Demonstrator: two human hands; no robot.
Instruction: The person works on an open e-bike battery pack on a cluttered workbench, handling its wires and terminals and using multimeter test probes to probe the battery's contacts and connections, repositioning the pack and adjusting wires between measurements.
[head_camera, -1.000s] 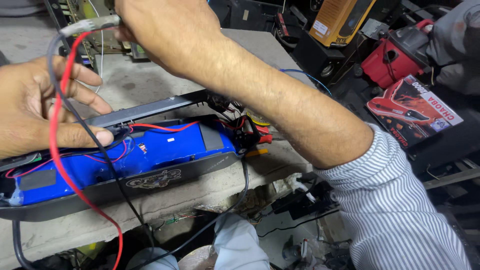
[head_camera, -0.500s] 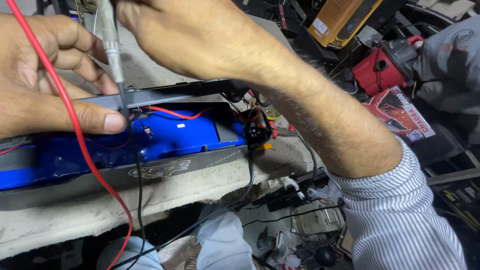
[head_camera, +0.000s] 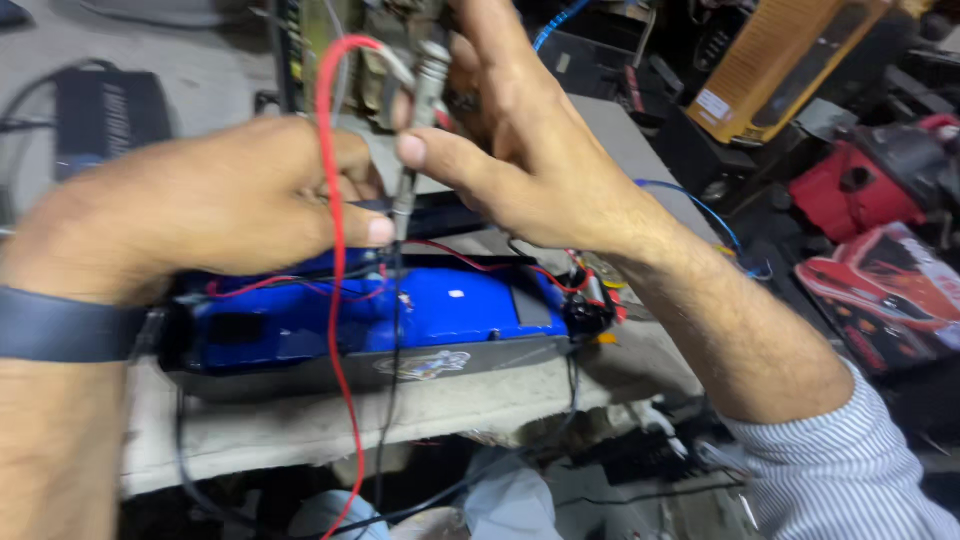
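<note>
Two hands working a metal probe over a blue battery pack.

Head view: the right hand (head_camera: 530, 150) pinches the grey probe (head_camera: 418, 120) between thumb and fingers, tip pointing down at the blue battery pack (head_camera: 400, 320), which lies in its grey case on the surface (head_camera: 300, 420). The left hand (head_camera: 210, 205) rests curled on the pack, fingers pressed together by the red wire (head_camera: 335, 300). Best to hold the probe upright and brace the pack steady, I judge. Against half a second ago, the probe sits higher and the left thumb no longer presses beside its tip.
</note>
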